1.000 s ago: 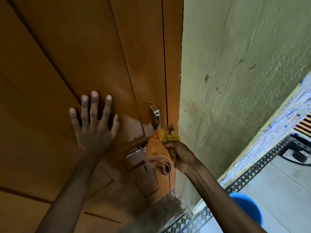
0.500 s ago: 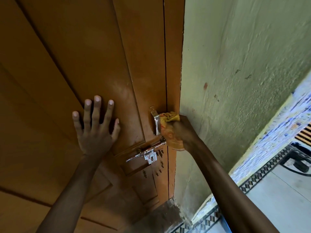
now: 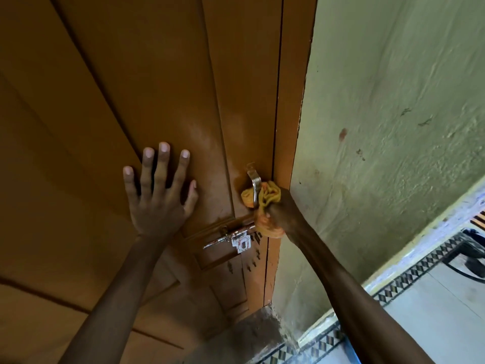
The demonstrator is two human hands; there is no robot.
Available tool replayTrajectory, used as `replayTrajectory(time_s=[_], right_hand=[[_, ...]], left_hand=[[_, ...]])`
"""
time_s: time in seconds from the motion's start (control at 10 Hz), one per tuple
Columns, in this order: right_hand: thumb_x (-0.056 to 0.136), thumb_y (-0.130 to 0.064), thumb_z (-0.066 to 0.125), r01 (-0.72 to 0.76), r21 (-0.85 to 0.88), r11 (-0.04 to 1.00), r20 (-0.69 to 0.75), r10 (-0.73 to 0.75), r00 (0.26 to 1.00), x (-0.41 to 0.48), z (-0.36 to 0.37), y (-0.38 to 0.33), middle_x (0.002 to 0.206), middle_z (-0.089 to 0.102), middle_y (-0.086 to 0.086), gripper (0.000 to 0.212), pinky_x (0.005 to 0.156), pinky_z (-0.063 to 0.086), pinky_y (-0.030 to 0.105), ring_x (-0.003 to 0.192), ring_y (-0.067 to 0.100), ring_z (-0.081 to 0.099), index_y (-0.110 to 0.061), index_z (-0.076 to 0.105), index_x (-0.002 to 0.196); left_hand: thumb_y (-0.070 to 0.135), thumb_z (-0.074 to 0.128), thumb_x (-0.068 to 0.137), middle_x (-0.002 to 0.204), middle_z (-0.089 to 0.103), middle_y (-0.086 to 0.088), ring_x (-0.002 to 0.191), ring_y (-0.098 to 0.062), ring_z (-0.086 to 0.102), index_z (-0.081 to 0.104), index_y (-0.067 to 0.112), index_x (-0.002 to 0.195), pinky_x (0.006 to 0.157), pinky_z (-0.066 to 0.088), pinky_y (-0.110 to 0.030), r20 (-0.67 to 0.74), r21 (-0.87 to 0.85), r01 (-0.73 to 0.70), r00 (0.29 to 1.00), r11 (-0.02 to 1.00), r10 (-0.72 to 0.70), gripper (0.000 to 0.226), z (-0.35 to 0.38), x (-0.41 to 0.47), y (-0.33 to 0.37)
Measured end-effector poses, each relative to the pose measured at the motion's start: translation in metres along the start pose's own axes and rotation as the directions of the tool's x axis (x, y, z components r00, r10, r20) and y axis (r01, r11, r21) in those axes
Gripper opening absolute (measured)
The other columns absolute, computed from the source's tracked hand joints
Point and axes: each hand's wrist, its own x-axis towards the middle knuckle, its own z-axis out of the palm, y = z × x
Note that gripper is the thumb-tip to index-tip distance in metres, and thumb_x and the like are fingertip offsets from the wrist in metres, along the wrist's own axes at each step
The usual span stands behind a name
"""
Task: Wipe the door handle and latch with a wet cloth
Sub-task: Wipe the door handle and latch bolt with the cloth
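A brown wooden door [image 3: 136, 82] fills the left of the view. A metal handle [image 3: 254, 177] sits near its right edge, and below it a shiny sliding latch [image 3: 231, 239]. My right hand [image 3: 284, 215] is closed on a crumpled yellow-orange cloth [image 3: 267, 195], pressed around the lower part of the handle. The cloth hides the handle's bottom end. My left hand [image 3: 160, 195] lies flat on the door with fingers spread, left of the handle and above the latch.
A rough pale green wall [image 3: 388, 127] stands right of the door frame [image 3: 291, 101]. At the lower right are a patterned tile border [image 3: 409, 278], pale floor tiles, a dark object [image 3: 469, 254] and a sliver of blue at the bottom edge.
My right hand rose with the cloth from the latch to the handle, uncovering the latch. The cloth now wraps both sides of the handle. My left hand stays on the door.
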Motion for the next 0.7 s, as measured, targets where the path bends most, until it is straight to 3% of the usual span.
replayTrajectory(time_s=[0.1, 0.2, 0.3, 0.4, 0.5, 0.6, 0.7], right_hand=[[0.094, -0.01, 0.06, 0.069, -0.311, 0.948, -0.12, -0.112, 0.986, 0.006, 0.007, 0.012, 0.117, 0.067, 0.016, 0.024, 0.098, 0.044, 0.029, 0.104, 0.022, 0.059, -0.006, 0.064, 0.117], [0.088, -0.019, 0.069, 0.085, -0.659, 0.747, -0.163, -0.252, 0.954, 0.006, 0.008, 0.012, 0.122, 0.063, 0.018, 0.032, 0.101, 0.043, 0.038, 0.114, 0.034, 0.057, -0.01, 0.065, 0.119], [0.08, -0.028, 0.077, 0.067, -0.877, 0.476, -0.134, -0.377, 0.917, 0.009, 0.003, 0.008, 0.109, 0.07, 0.017, 0.031, 0.105, 0.039, 0.048, 0.112, 0.037, 0.057, -0.014, 0.072, 0.107], [0.078, -0.022, 0.079, 0.061, -0.874, 0.482, -0.176, -0.43, 0.885, 0.012, 0.003, 0.007, 0.095, 0.074, 0.013, 0.022, 0.098, 0.045, 0.047, 0.102, 0.035, 0.063, -0.012, 0.074, 0.096], [0.095, -0.019, 0.061, -0.055, -0.201, 0.978, -0.198, 0.014, 0.98, 0.006, 0.005, -0.003, 0.083, 0.068, 0.001, 0.013, 0.078, 0.053, 0.028, 0.077, 0.019, 0.065, -0.012, 0.069, 0.088], [0.095, -0.023, 0.06, -0.076, -0.006, 0.997, -0.061, 0.075, 0.995, 0.007, -0.002, 0.008, 0.094, 0.072, 0.005, 0.018, 0.097, 0.051, 0.037, 0.092, 0.024, 0.069, -0.009, 0.069, 0.096], [0.096, -0.008, 0.057, 0.014, -0.311, 0.95, -0.021, -0.021, 1.0, 0.006, -0.007, 0.015, 0.116, 0.067, 0.012, 0.023, 0.103, 0.04, 0.026, 0.112, 0.025, 0.06, -0.004, 0.065, 0.117]], left_hand=[[0.047, 0.06, 0.094, 0.168, 0.007, -0.007, 0.155, -0.026, 0.007, 0.035, 0.022, 0.156, 0.124, 0.004, -0.05, 0.0, 0.017, -0.011, 1.0, 1.0, 0.011, 0.072, 0.001, 0.0, -0.001], [0.048, 0.059, 0.094, 0.168, 0.007, -0.007, 0.155, -0.026, 0.006, 0.034, 0.022, 0.157, 0.124, 0.004, -0.05, 0.002, 0.024, -0.012, 1.0, 1.0, 0.012, 0.072, 0.001, 0.0, -0.001], [0.048, 0.059, 0.095, 0.168, 0.007, -0.007, 0.155, -0.025, 0.007, 0.034, 0.022, 0.157, 0.124, 0.005, -0.05, 0.007, 0.016, -0.013, 1.0, 1.0, 0.013, 0.071, 0.001, 0.0, -0.002], [0.048, 0.059, 0.094, 0.168, 0.009, -0.007, 0.155, -0.026, 0.008, 0.036, 0.022, 0.156, 0.125, 0.005, -0.05, 0.008, 0.018, -0.011, 1.0, 1.0, 0.011, 0.071, 0.002, 0.001, -0.002], [0.047, 0.06, 0.094, 0.168, 0.01, -0.007, 0.155, -0.026, 0.008, 0.036, 0.022, 0.156, 0.125, 0.004, -0.05, -0.003, 0.015, -0.006, 1.0, 1.0, 0.007, 0.071, 0.002, 0.0, -0.001], [0.047, 0.06, 0.094, 0.168, 0.009, -0.007, 0.155, -0.026, 0.008, 0.036, 0.022, 0.156, 0.125, 0.003, -0.05, -0.004, 0.013, -0.007, 1.0, 1.0, 0.007, 0.071, 0.002, 0.0, -0.001], [0.047, 0.06, 0.094, 0.168, 0.01, -0.007, 0.155, -0.026, 0.008, 0.036, 0.022, 0.156, 0.125, 0.003, -0.05, -0.006, 0.011, -0.008, 1.0, 1.0, 0.008, 0.071, 0.001, 0.0, -0.001]])
